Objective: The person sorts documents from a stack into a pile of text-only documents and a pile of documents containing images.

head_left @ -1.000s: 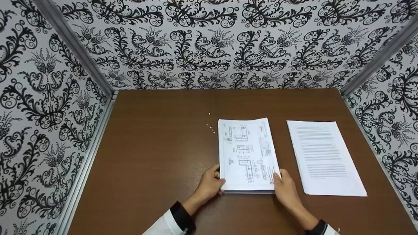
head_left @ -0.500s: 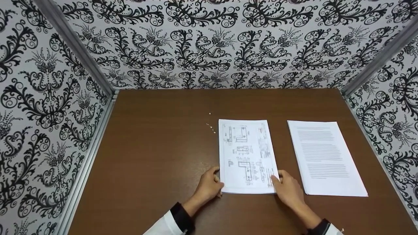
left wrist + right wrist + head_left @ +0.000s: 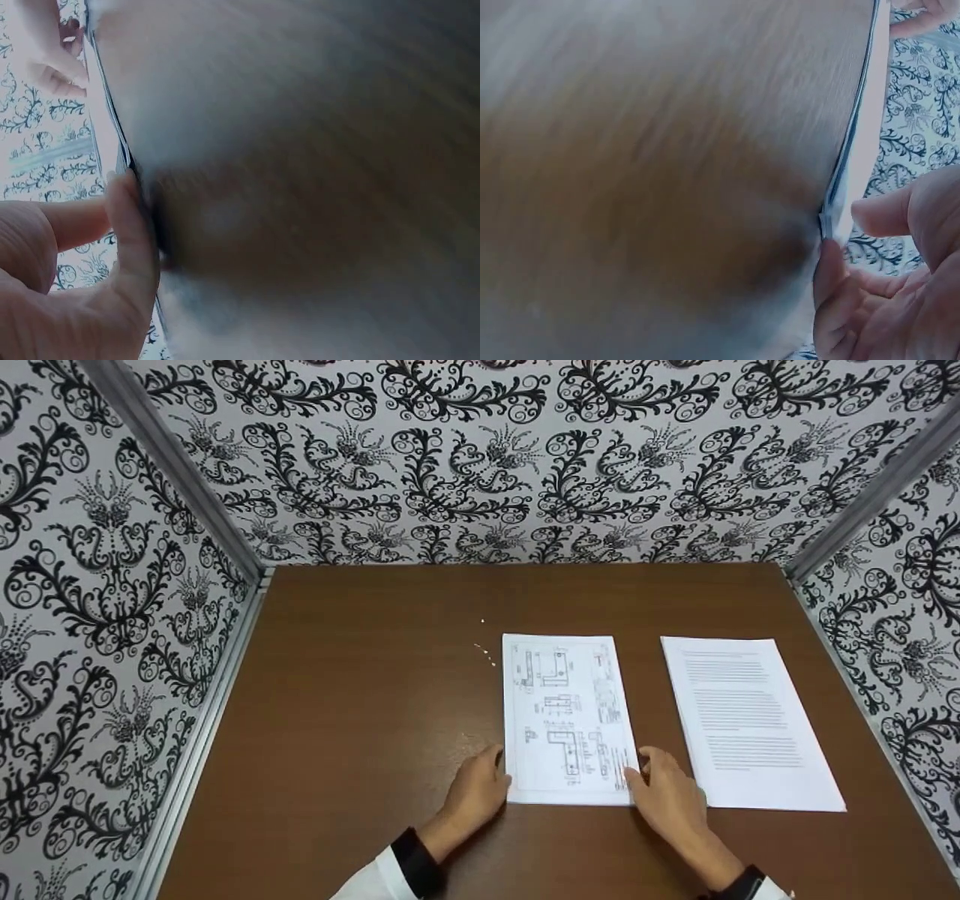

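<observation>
A stack of paper (image 3: 555, 712), its top sheet printed with technical drawings, lies on the brown table right of centre. My left hand (image 3: 476, 787) holds its left edge near the front corner, with the thumb right at the corner. On the opposite edge, my right hand (image 3: 667, 795) holds the stack, its thumb overlapping the printed sheet. In the left wrist view, fingers (image 3: 131, 232) bend against the thin dark edge of the stack. The right wrist view shows fingertips (image 3: 829, 259) at the paper edge and the thumb above it. The sheets look evenly aligned.
A second stack of paper (image 3: 750, 720), with lines of printed text, lies just right of my right hand. Small white flecks (image 3: 484, 651) dot the brown table (image 3: 337, 697). Black-and-white patterned walls (image 3: 480, 457) enclose the back and sides.
The drawing stack, raised with its lower sheets showing at the front a second ago, now lies flat and even. Both hands have shifted slightly, the left thumb moving off the sheet to its edge.
</observation>
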### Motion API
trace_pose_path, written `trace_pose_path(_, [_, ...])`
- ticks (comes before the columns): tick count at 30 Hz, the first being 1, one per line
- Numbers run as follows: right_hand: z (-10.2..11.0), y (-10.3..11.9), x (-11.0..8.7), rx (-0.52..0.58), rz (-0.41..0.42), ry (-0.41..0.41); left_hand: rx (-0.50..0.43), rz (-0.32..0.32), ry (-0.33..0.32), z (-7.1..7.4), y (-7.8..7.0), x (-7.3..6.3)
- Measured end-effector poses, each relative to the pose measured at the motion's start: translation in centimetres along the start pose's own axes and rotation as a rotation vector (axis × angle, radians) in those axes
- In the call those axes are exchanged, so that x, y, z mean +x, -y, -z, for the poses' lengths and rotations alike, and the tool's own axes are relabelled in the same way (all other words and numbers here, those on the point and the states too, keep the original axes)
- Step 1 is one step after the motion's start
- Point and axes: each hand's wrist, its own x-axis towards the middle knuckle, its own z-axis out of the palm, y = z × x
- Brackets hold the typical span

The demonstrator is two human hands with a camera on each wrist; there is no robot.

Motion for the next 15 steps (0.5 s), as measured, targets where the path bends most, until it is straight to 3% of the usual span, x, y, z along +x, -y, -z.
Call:
trace_pose_path(4, [-0.4, 0.2, -0.4, -0.076, 0.242, -0.108, 0.237, -0.183, -0.058, -0.2, -0.3, -0.7])
trace_pose_path(7, [-0.7, 0.3, -0.6, -0.131, 0.392, -0.093, 0.379, -0.264, -0.04, -0.4, -0.5, -1.1])
trace_pose_path(11, [-1.0, 0.4, -0.9, -0.216, 0.477, -0.017, 0.507, -0.321, -0.022, -0.4, -0.7, -1.3])
trace_pose_path(15, [-0.2, 0.3, -0.7, -0.197, 0.51, -0.015, 0.54, -0.404, -0.073, 0.4, -1.2, -1.6])
